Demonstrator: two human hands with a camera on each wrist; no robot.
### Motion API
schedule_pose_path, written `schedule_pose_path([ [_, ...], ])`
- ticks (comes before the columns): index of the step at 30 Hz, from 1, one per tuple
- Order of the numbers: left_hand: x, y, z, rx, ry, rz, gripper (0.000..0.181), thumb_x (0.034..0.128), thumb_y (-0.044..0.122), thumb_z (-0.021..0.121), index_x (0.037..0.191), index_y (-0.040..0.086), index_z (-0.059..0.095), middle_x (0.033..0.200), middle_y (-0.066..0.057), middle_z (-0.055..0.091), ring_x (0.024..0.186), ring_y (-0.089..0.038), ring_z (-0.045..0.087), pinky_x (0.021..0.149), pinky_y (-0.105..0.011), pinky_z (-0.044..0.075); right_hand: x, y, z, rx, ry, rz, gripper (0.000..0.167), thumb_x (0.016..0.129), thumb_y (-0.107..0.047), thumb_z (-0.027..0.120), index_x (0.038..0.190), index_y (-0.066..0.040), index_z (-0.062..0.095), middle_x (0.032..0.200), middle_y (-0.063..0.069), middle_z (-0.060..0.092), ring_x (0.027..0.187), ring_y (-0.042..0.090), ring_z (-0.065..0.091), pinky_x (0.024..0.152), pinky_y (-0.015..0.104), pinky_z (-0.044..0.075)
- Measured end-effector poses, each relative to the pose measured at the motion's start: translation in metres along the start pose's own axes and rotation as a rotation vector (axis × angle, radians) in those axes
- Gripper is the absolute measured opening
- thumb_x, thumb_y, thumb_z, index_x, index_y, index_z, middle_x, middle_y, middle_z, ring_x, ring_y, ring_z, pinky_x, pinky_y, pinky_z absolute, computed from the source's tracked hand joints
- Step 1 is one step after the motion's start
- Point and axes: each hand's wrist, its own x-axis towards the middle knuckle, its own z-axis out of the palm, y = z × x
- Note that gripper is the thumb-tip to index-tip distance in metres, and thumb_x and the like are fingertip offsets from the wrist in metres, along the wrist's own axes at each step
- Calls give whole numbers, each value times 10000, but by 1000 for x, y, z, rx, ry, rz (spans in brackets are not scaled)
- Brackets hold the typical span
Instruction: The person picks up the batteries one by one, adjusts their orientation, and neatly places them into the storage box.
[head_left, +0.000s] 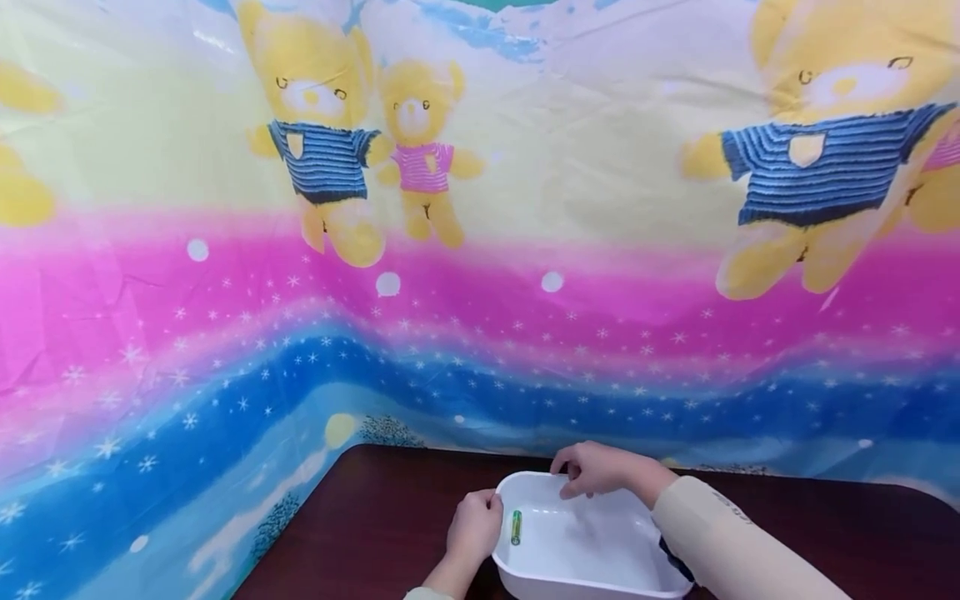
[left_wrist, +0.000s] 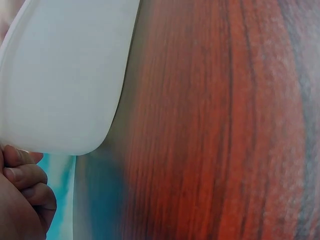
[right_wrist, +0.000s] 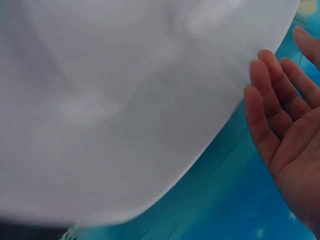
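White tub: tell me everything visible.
The white tub looks like smooth plastic, with rounded corners and a thin rim. It sits open side up on the dark table. A green battery lies inside near its left wall. The left hand grips the left rim; the right hand is over the far edge, contact unclear.

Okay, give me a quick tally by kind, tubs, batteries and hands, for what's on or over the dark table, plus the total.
White tub: 1
Green battery: 1, inside the tub
Hands: 2, left hand and right hand
Total: 4
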Motion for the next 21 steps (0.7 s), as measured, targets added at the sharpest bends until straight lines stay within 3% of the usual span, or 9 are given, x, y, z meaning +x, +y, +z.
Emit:
schedule_pose_path([
  [8, 0, -1, -3, -21, -21, 12, 237, 907, 162, 527, 1005, 31, 699, 964, -71, 680, 718, -110, 591, 598, -331, 488, -29, 28, -25, 32, 74, 16, 291, 822, -197, 697, 1096, -140, 620, 675, 44, 523, 581, 179, 494, 532, 343, 448],
  [15, 1, 0, -3, -44, -27, 23, 246, 913, 164, 517, 1010, 23, 693, 969, -77, 675, 714, -111, 572, 593, -317, 480, -63, 60, -43, 9, 148, 54, 314, 813, -224, 703, 1088, -97, 621, 704, 29, 517, 584, 168, 459, 513, 316, 399],
  [21, 1, -2, -2, -37, -38, 8, 253, 914, 156, 514, 1032, 11, 684, 1002, -98, 670, 765, -137, 591, 633, -348, 496, -96, 95, -51, 58, 168, 54, 373, 815, -245, 698, 1092, -15, 603, 736, 36, 508, 611, 183, 472, 521, 316, 416],
])
